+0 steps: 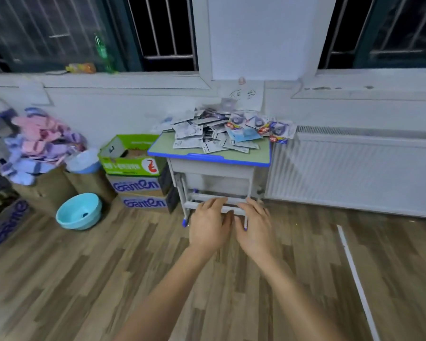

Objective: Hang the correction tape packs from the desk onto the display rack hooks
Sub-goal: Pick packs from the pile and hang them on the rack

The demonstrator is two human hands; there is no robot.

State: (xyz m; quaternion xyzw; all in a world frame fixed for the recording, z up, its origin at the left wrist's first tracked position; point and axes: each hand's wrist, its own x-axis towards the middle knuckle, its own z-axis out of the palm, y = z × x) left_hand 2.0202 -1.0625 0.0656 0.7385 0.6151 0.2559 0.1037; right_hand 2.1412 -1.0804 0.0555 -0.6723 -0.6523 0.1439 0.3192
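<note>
Left hand (208,226) and right hand (253,227) hung spread, empty, well short of desk (207,157). Heaped correction tape packs (221,134) overhung edge; careless grab risked spilling some.

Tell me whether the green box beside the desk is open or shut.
Open: the green box has its flaps raised, showing its interior, left of the desk.

Desk (162,147): pale green top edged in blue. Packs (221,134): white, grey and blue, marked with red. Basin (79,211): light blue. Box (130,156): green. Floor (84,279): brown wood-grain planks.
</note>
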